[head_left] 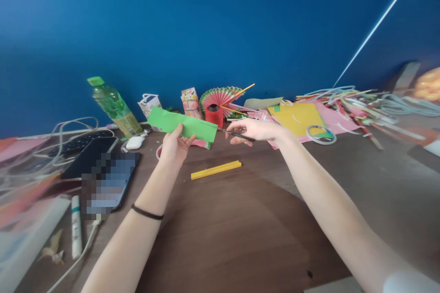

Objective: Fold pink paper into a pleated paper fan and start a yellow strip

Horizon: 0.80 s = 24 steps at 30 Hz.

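Observation:
My left hand [175, 144] pinches a strip of green paper [182, 124] by its lower edge, holding it above the table. In my right hand [245, 130] is a pair of dark-handled scissors [239, 135]. Their blades reach left to the right end of the green paper, where a thin line runs into the sheet. Below the hands a folded yellow strip [216, 170] lies on the tabletop. A red roll-shaped object [214, 116] and a red-and-green paper fan [220, 97] stand just behind the paper.
A green-capped bottle [115, 107], white earbuds case [135, 142], phone [115, 183] and marker [76, 226] are on the left. To the right lie yellow paper [299, 118], a tape roll [321, 135] and tangled coloured strips [360, 110]. A blue wall [220, 23] rises behind.

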Tool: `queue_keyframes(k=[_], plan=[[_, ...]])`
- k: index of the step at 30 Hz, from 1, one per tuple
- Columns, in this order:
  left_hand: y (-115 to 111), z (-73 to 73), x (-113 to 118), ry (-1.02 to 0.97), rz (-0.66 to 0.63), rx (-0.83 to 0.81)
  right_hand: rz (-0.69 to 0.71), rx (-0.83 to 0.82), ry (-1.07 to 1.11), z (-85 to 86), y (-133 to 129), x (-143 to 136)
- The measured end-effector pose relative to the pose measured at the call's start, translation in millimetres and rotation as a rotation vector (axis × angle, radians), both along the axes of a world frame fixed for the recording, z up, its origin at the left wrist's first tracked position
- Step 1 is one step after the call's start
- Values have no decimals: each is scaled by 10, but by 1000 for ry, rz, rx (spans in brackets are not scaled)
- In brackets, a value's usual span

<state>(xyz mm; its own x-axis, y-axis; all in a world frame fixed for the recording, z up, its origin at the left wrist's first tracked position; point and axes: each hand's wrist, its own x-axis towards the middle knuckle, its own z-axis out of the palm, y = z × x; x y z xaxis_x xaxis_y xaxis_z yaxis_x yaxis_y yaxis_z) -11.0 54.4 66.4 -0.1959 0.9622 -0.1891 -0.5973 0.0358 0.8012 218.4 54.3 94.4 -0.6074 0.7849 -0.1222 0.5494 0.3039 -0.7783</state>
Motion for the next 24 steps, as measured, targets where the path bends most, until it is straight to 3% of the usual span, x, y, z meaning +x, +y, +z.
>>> queue_keyframes(k=[17,24], plan=[[-13,15,13,-28,2,-4,-44,7,-15,-4,33,33],[-16,-24,19,46,-12,77,-33,-18,2,-9,38,34]])
